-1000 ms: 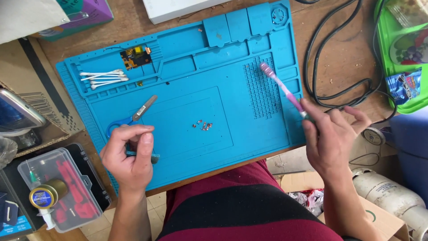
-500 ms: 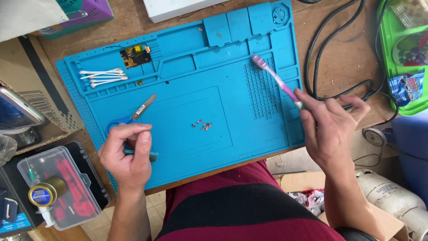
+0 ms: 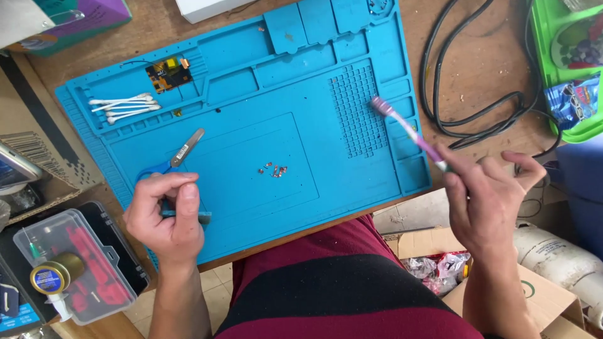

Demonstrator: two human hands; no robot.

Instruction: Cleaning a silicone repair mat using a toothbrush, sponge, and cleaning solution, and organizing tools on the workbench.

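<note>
While the left hand (image 3: 166, 216) pinches a small dark flat part against the blue work mat (image 3: 251, 81) on the table, the right hand (image 3: 487, 191) has its fingers closed on a pink toothbrush (image 3: 408, 132), bristles over the mat's gridded patch.

Home electronics repair bench, blue silicone work mat (image 3: 251, 81) at centre, small circuit board (image 3: 168, 72) at ten o'clock, black cables (image 3: 477, 113) at two o'clock, parts box (image 3: 75, 263) at eight o'clock

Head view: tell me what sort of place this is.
Most likely a small electronics repair bench: a blue repair mat with parts trays, a small circuit board, loose tiny components, and a toothbrush in the right hand.
</note>
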